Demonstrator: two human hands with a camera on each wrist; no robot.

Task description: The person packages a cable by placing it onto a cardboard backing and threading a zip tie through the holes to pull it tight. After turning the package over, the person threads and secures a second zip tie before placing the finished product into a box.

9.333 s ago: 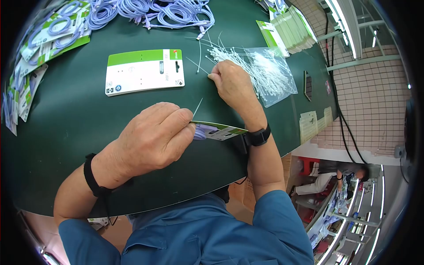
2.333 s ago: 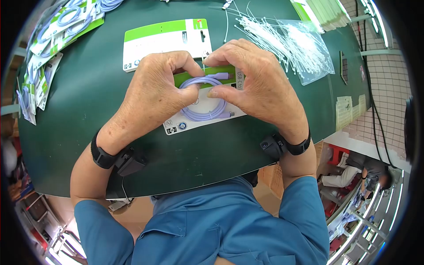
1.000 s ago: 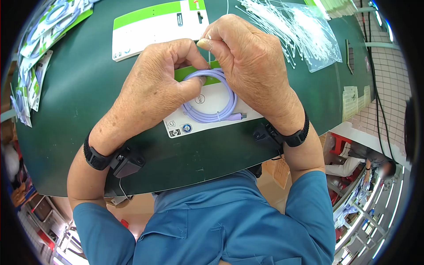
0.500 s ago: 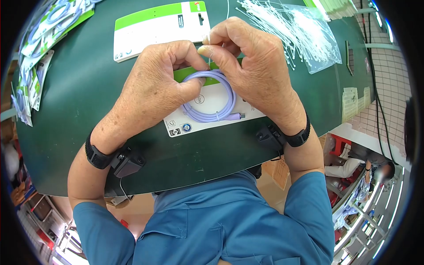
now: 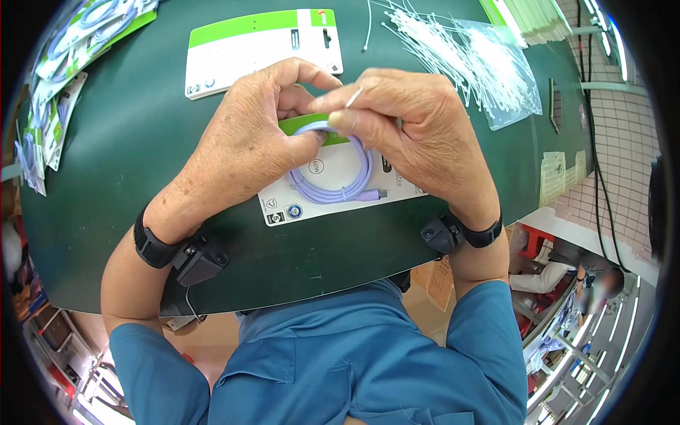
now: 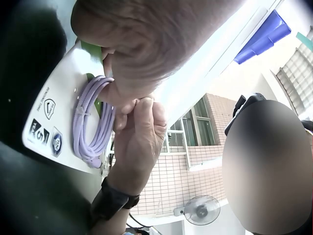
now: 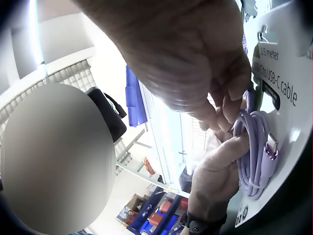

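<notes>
A coiled lilac cable (image 5: 333, 195) lies against a white and green card (image 5: 273, 205), tilted over the table; a small tie rings the coil's lower part. The left hand (image 5: 248, 138) grips the card's top edge and the coil, its thumb inside the loop. Above the coil's right side, the right hand (image 5: 425, 131) pinches a thin white tie (image 5: 355, 97) between thumb and forefinger. The left wrist view shows the coil (image 6: 90, 122) beside the card's printed badges; the right wrist view shows a metal plug (image 7: 272, 144) on it. The pinched card edge is hidden by fingers.
Behind the hands lies a stack of blank-faced cards (image 5: 241, 57). A clear bag with loose white ties (image 5: 489, 71) is at the back right, near a card stack (image 5: 538, 25). Carded cables (image 5: 53, 120) line the left edge. Paper labels (image 5: 552, 177) sit at the right edge.
The right hand has come down closer to the left fingers, and the tie's white end now shows at its fingertips. The card has shifted slightly left and down, the left hand still gripping it.
</notes>
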